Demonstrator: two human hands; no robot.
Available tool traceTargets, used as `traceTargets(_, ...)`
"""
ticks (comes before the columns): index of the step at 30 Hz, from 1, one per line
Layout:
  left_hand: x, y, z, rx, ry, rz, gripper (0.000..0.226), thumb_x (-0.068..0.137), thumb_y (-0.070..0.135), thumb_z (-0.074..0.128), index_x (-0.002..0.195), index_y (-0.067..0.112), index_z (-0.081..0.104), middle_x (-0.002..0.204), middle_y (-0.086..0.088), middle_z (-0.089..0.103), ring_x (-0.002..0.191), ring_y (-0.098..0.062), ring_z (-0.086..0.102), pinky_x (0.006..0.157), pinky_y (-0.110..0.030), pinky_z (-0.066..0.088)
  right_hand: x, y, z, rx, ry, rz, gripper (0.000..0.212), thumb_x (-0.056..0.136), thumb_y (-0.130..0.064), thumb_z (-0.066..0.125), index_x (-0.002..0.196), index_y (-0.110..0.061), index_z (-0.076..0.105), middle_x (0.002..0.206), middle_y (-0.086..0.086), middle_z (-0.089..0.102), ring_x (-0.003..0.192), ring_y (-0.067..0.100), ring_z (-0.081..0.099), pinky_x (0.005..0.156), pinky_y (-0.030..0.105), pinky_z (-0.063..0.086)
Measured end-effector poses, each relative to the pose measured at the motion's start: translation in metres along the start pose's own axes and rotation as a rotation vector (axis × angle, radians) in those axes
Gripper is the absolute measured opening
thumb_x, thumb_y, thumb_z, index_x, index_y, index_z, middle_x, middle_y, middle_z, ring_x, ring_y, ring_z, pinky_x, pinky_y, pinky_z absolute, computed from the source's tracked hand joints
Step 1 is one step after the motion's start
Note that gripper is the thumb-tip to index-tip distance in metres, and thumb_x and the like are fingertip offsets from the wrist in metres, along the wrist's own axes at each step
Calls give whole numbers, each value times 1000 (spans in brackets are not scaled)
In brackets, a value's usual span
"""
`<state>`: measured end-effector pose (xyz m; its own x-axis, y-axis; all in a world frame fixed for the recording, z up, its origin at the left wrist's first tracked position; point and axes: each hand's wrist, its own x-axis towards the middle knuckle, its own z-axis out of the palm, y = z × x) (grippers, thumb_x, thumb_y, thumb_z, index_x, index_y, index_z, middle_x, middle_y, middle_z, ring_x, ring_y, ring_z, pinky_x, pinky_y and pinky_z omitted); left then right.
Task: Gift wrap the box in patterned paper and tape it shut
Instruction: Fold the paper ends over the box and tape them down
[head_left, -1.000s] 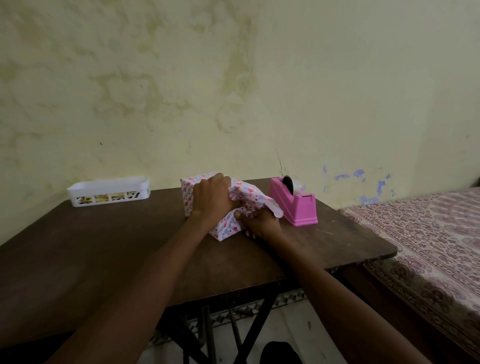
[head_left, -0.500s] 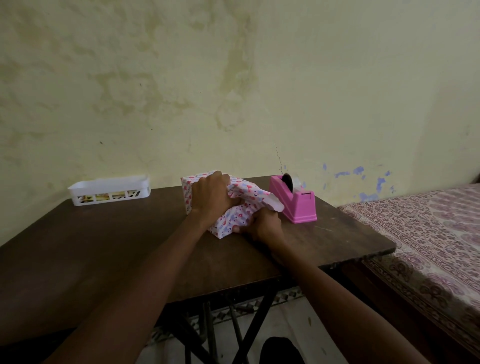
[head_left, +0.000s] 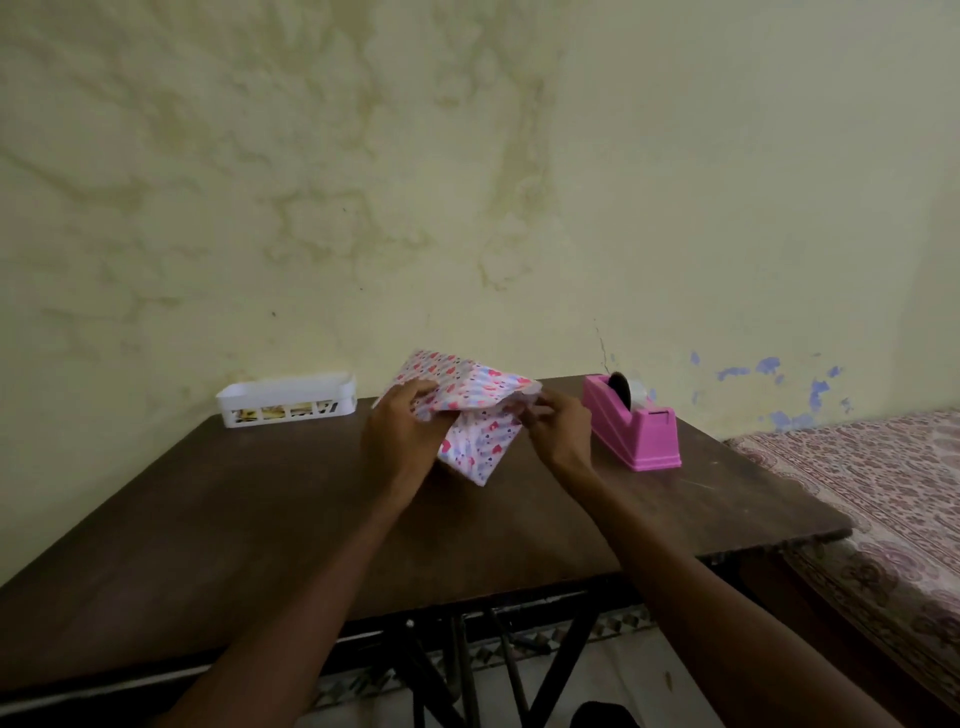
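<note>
Gripping the tilted wrapped box (head_left: 478, 441) by its left side, the left hand (head_left: 397, 439) holds it near the table's (head_left: 260, 519) far edge; the right hand (head_left: 558, 428) pinches the paper flap (head_left: 511, 395), nearer the pink tape dispenser (head_left: 641, 434).

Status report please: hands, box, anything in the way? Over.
Left hand and right hand grip paper at box end. Box tilted, end unsealed. Dispenser beside, nothing blocking.

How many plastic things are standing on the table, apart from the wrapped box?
2. A white basket stands at the back left by the wall; a pink tape dispenser stands right of the box. None seems hidden.
</note>
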<state>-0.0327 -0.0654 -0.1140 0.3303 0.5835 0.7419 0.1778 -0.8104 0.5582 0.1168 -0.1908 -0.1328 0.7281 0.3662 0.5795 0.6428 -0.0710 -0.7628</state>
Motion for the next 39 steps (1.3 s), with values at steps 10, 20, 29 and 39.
traceTargets(10,-22,-15,-17,-248,-114,-437,38,97,35,51,126,11,58,124,-10,63,112,-26,59,80,-23,41,-8,-39,10,-279,45,-499,16,86,-20,71,101,-19,77,100,-1,75,91,18,66,72,29,50)
traceTargets(20,-57,-36,-57,-183,-44,-192,43,96,13,54,138,13,50,136,-4,55,123,-18,54,87,-15,44,-14,-50,35,-459,-72,-560,19,80,-19,73,98,-23,77,89,2,77,75,24,70,65,32,53)
traceTargets(29,-72,-56,-74,248,-150,91,67,86,-5,62,145,14,37,98,-21,70,77,-29,69,68,-33,55,-14,-46,31,-446,-141,-617,23,85,-12,72,106,-17,76,101,5,76,80,25,73,75,39,58)
traceTargets(39,-71,-46,-88,360,-133,300,62,85,25,71,141,21,44,143,-10,47,128,-28,49,98,-44,49,-11,-52,21,-428,-218,-610,23,90,-27,66,110,-21,76,103,0,76,83,18,72,78,30,54)
